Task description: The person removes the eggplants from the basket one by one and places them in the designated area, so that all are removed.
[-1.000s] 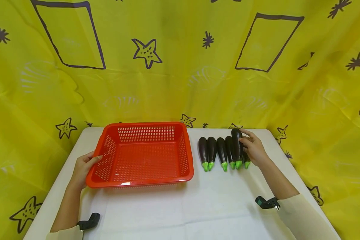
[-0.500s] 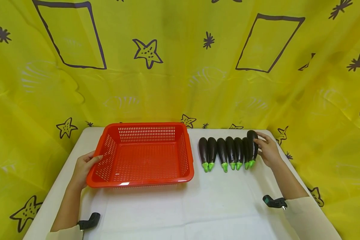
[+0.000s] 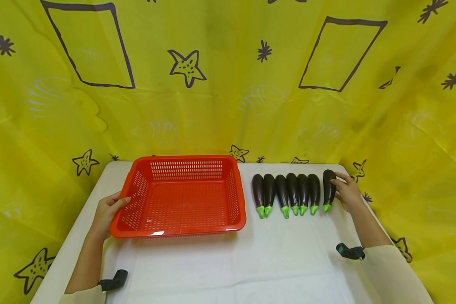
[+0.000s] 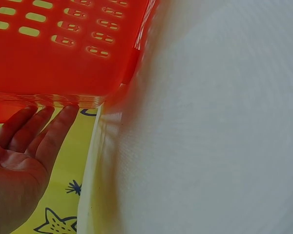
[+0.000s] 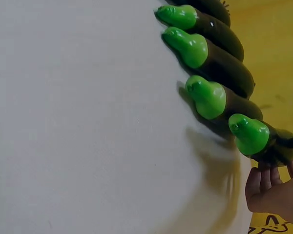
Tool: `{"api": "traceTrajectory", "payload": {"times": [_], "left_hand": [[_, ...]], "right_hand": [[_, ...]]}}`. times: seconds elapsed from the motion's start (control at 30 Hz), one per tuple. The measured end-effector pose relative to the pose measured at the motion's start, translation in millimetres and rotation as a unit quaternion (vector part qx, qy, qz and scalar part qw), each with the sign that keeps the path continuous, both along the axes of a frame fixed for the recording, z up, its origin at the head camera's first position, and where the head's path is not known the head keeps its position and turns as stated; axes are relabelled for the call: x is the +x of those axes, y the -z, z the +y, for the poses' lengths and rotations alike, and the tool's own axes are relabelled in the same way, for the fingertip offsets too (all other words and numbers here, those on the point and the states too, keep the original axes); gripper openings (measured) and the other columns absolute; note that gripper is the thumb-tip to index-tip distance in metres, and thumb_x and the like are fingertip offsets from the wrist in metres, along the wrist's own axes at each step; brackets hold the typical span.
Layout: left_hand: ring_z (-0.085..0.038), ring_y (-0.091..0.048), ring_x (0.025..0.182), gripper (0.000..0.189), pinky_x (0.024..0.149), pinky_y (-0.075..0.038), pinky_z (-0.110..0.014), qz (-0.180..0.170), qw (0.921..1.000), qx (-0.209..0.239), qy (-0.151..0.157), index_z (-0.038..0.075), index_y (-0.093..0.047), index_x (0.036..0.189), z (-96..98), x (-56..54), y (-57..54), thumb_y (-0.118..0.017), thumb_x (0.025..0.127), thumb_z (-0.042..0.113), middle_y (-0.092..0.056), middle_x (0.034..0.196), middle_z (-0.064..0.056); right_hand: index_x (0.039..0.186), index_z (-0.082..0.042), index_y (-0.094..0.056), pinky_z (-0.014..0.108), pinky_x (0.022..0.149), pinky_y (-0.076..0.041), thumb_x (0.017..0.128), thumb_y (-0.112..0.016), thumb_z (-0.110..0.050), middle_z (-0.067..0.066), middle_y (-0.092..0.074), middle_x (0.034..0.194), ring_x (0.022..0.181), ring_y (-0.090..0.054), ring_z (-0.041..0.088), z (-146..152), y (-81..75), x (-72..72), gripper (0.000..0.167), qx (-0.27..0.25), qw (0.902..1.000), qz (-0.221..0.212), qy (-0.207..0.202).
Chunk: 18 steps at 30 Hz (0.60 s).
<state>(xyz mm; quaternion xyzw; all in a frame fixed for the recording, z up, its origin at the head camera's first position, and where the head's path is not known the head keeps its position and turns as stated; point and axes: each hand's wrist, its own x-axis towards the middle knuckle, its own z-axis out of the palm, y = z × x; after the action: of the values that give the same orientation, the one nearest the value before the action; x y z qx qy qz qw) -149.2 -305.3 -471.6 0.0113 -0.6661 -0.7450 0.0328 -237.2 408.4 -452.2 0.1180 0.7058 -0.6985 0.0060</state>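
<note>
My left hand (image 3: 104, 214) grips the left rim of a red plastic basket (image 3: 177, 231), thumb over the edge. In the left wrist view its fingers (image 4: 58, 129) reach up under the basket's perforated wall (image 4: 53, 73). At the right end of a row, my right hand (image 3: 348, 195) holds a dark purple eggplant (image 3: 329, 191) with a bright green stem end, thumb and fingers on its sides. The right wrist view shows this eggplant's green cap (image 5: 249, 135) facing the camera, its shadow on the cloth. To its left lie several similar eggplants (image 3: 303, 192), green ends toward me.
A white cloth (image 3: 258, 261) covers the table. Yellow patterned curtain (image 3: 228, 109) hangs behind it and along both sides. The basket's bare floor (image 3: 190, 202) shows, and its right wall stands close beside the leftmost eggplant (image 3: 257, 192).
My right hand has carried the eggplant rightward over the others and lowered it to the row's right end, slightly apart from its neighbour. The left hand and basket have stayed in place.
</note>
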Motion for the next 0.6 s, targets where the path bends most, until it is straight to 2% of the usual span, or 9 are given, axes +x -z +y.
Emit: {"api": "traceTrajectory", "payload": {"times": [0.2, 0.33, 0.47, 0.6], "left_hand": [[-0.014, -0.074, 0.081, 0.022, 0.069, -0.064, -0.030, 0.007, 1.0000, 0.005, 0.002, 0.004, -0.070, 0.125, 0.4, 0.2, 0.9, -0.057, 0.108, 0.006, -0.075, 0.100, 0.001], [-0.015, -0.074, 0.080, 0.022, 0.068, -0.064, -0.030, 0.012, 0.9999, 0.009, 0.005, 0.006, -0.073, 0.122, 0.8, 0.3, 1.4, -0.057, 0.108, 0.005, -0.075, 0.100, 0.000], [-0.015, -0.075, 0.080, 0.021, 0.068, -0.064, -0.030, 0.010, 0.9999, 0.007, 0.004, 0.007, -0.073, 0.121, 0.9, 0.4, 1.7, -0.057, 0.108, 0.005, -0.075, 0.100, 0.000], [-0.015, -0.075, 0.080, 0.021, 0.068, -0.064, -0.030, 0.011, 0.9999, 0.003, 0.004, 0.006, -0.072, 0.122, 0.9, 0.5, 2.0, -0.056, 0.108, 0.006, -0.075, 0.099, 0.000]], "right_hand": [[0.146, -0.003, -0.043, 0.016, 0.064, -0.054, 0.107, -0.056, -0.007, -0.013, -0.062, 0.093, 0.077, -0.060, 0.002, 5.8, 8.9, -5.9, 0.041, 0.018, 0.9998, -0.007, 0.011], [0.147, 0.003, -0.042, 0.016, 0.065, -0.055, 0.106, -0.056, -0.004, -0.015, -0.062, 0.090, 0.076, -0.063, 0.001, 6.5, 15.8, -10.5, 0.044, 0.030, 0.9994, 0.002, 0.018], [0.153, 0.013, -0.033, 0.015, 0.066, -0.054, 0.106, -0.056, -0.006, -0.018, -0.060, 0.089, 0.076, -0.060, -0.002, 5.1, 21.0, -14.6, 0.055, 0.090, 0.9958, 0.006, 0.020], [0.154, 0.015, -0.030, 0.014, 0.066, -0.052, 0.106, -0.055, -0.009, -0.019, -0.056, 0.088, 0.075, -0.058, -0.003, 4.6, 23.9, -16.5, 0.059, 0.135, 0.9905, -0.002, 0.023]]}}
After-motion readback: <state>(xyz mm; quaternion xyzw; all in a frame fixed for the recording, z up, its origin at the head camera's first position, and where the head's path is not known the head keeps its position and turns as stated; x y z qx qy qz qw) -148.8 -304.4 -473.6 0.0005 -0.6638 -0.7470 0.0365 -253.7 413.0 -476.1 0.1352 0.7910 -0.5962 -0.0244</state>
